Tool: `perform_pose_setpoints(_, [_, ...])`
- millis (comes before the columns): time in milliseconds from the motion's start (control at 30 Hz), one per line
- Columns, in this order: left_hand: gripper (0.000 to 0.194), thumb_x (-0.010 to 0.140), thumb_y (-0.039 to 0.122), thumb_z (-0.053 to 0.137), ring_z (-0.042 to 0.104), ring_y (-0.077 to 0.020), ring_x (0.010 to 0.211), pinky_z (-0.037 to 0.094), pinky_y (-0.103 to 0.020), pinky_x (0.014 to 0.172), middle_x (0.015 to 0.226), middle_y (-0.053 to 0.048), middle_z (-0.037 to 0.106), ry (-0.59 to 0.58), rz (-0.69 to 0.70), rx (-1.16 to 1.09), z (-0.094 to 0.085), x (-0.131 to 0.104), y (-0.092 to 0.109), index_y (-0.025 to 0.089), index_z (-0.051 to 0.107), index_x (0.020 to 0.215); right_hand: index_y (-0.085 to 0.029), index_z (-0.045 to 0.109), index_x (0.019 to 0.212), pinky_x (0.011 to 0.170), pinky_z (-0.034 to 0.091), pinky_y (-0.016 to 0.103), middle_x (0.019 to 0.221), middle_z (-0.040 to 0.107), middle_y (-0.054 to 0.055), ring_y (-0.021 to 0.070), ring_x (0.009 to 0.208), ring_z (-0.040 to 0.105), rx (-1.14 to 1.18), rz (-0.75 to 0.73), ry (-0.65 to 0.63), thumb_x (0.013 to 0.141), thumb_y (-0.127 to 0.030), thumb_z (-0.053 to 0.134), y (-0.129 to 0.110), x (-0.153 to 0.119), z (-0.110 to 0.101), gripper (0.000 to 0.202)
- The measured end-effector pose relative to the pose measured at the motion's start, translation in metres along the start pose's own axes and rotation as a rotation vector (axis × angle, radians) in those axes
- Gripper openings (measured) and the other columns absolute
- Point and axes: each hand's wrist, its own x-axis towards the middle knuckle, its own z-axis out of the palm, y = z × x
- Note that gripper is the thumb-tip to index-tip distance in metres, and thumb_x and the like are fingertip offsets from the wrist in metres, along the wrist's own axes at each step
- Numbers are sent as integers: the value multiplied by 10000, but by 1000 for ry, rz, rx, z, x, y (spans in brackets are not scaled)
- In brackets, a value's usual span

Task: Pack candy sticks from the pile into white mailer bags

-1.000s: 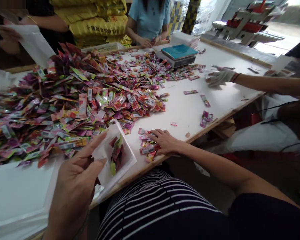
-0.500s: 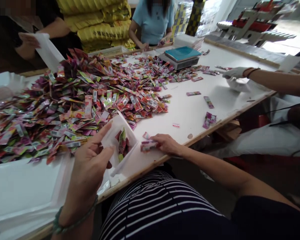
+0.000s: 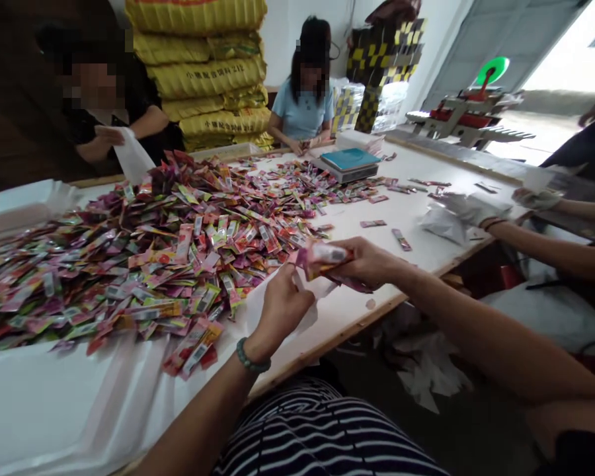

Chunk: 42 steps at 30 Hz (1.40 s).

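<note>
My left hand [image 3: 283,301], with a green bead bracelet at the wrist, grips the edge of a white translucent bag [image 3: 262,297] over the front of the table. Beside it on the right, my right hand [image 3: 371,263] is closed around a bunch of small printed packets [image 3: 327,256], held over the mouth of the bag. A large heap of the same kind of packets [image 3: 178,244] covers the table to the left. What lies inside the bag is hidden by my hands.
White bags [image 3: 44,396] are stacked at the front left. A scale with a blue top [image 3: 351,159] stands farther back. Two people sit across the table. At the right, gloved hands [image 3: 480,210] handle a white bag [image 3: 443,223]. The wooden table edge [image 3: 327,344] runs before me.
My right hand has lifted packets off the table to the bag. My left hand has moved right with the bag. The view has tilted up, and more packets show beside the stacked bags.
</note>
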Motion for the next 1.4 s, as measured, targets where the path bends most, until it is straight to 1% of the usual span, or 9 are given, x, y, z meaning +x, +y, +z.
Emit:
perform_pose_setpoints(100, [607, 601, 68, 575, 631, -182, 765, 514, -301, 726, 953, -28, 701, 15, 35, -23, 7, 2, -2, 191, 604, 1194, -247, 666, 1124, 636, 444, 243, 769, 684, 0, 151, 671, 611, -595, -9, -86, 774, -167, 541, 4, 7, 5, 380])
perform_pose_setpoints(167, [583, 622, 112, 633, 631, -204, 877, 501, -315, 803, 1045, -42, 693, 37, 65, -4, 9, 3, -3, 201, 596, 1197, -237, 655, 1138, 710, 437, 268, 919, 698, 60, 193, 839, 625, -932, -127, -101, 819, -121, 509, 4, 8, 11, 370])
perform_pose_setpoints(333, [559, 654, 129, 624, 623, -199, 856, 494, -318, 800, 1003, -49, 700, 59, 52, 52, 7, 3, -2, 198, 595, 1208, -141, 642, 1043, 734, 422, 327, 992, 660, 174, 255, 926, 595, -1262, -328, -148, 926, -103, 401, -7, 9, 27, 271])
perform_pose_setpoints(567, [506, 616, 119, 616, 612, -170, 777, 491, -254, 700, 838, -1, 697, 12, 43, 46, -12, 3, -1, 184, 651, 1116, -179, 648, 1093, 734, 390, 287, 966, 693, 95, 199, 889, 615, -1040, -464, -425, 859, -105, 539, -26, 23, 29, 269])
perform_pose_setpoints(800, [602, 622, 69, 566, 640, -212, 830, 527, -315, 755, 874, -29, 711, 86, 48, -18, -17, 4, -4, 196, 639, 1206, -135, 695, 896, 713, 392, 322, 864, 701, 143, 244, 852, 623, -1147, -373, -395, 876, -152, 522, -22, 42, 44, 175])
perform_pose_setpoints(967, [523, 675, 78, 522, 624, -174, 783, 503, -289, 747, 909, -25, 691, 114, 91, -31, -25, 4, -8, 190, 610, 1178, -173, 632, 1063, 679, 429, 264, 964, 697, 78, 191, 801, 619, -771, -255, -549, 744, -186, 642, -28, 41, 34, 319])
perform_pose_setpoints(1067, [424, 686, 62, 491, 600, -149, 718, 467, -261, 701, 838, 4, 646, 159, 108, 1, -34, 0, -9, 200, 549, 1083, -203, 530, 1235, 795, 464, 270, 1140, 658, 62, 191, 948, 615, -451, -250, -396, 748, -272, 664, -27, 40, 26, 509])
perform_pose_setpoints(1167, [348, 676, 56, 502, 601, -161, 764, 450, -274, 732, 862, 5, 620, 248, 129, 95, -47, -2, -5, 222, 471, 980, -203, 509, 1273, 861, 458, 297, 1155, 659, 57, 191, 1014, 609, -272, -324, -211, 859, -339, 566, -23, 42, 30, 440])
perform_pose_setpoints(1400, [186, 683, 92, 497, 551, -148, 656, 410, -249, 619, 738, 28, 577, 306, 109, 201, -71, 2, 1, 235, 466, 797, -199, 692, 1071, 848, 467, 307, 1044, 711, 72, 199, 954, 641, -396, -535, -50, 935, -293, 443, -41, 47, 40, 298])
